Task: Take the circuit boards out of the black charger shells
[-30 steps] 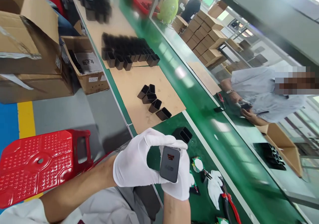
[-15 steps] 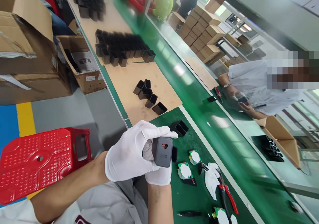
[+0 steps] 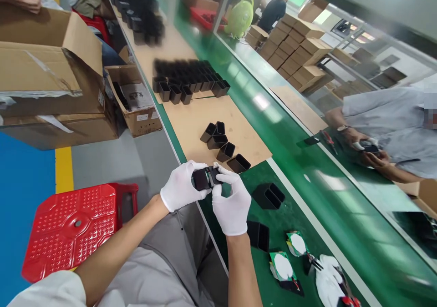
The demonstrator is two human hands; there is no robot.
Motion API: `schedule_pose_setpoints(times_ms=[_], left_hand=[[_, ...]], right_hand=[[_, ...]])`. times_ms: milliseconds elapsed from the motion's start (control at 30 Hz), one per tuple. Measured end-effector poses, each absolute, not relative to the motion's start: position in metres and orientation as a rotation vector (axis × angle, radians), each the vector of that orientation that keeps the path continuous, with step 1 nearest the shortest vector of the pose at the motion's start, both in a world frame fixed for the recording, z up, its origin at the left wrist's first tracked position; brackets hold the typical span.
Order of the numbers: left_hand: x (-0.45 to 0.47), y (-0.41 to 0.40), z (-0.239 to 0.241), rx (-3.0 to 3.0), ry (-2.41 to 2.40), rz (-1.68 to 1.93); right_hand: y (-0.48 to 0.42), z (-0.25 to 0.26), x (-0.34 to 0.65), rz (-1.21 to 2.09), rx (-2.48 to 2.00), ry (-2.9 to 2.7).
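At the front edge of the green tabletop (image 3: 291, 213), I have the fingers of my white-gloved left hand (image 3: 180, 188) closed round a black rectangular casing (image 3: 200, 179), and those of my white-gloved right hand (image 3: 232, 204) pinching a small black piece (image 3: 215, 175) at its end. The tan board (image 3: 187, 125) beyond offers bare room left of five open black boxes (image 3: 217, 142); an open black case (image 3: 256, 235) and green circuit boards with white discs (image 3: 283, 267) crowd the right.

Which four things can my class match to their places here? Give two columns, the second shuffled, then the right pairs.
1. Black device
2. Red stool
3. White-topped circuit boards
4. Five clustered black cases

A. On the brown sheet
B. Beside the left forearm
C. Between left hand and right hand
D. Directly on the green bench

Pairs: 1-C, 2-B, 3-D, 4-A
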State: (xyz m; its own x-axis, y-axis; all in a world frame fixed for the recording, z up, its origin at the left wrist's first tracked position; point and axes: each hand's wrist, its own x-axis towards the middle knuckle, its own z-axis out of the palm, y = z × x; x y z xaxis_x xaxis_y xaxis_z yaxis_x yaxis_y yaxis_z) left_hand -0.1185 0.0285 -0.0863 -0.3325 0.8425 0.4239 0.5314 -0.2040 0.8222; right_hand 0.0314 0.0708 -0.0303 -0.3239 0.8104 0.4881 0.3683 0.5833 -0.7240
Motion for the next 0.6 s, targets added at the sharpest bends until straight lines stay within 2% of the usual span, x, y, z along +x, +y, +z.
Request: schedule_pose_setpoints(times_ms=[200, 600], left_hand=[[-0.114, 0.027, -0.095, 1.531, 1.753, 1.605], [-0.115, 0.024, -0.105, 1.581, 1.658, 1.702]], right_hand=[[0.068, -0.025, 0.026, 0.514, -1.041, -1.973], [0.063, -0.014, 0.028, 0.599, -1.178, -1.983]])
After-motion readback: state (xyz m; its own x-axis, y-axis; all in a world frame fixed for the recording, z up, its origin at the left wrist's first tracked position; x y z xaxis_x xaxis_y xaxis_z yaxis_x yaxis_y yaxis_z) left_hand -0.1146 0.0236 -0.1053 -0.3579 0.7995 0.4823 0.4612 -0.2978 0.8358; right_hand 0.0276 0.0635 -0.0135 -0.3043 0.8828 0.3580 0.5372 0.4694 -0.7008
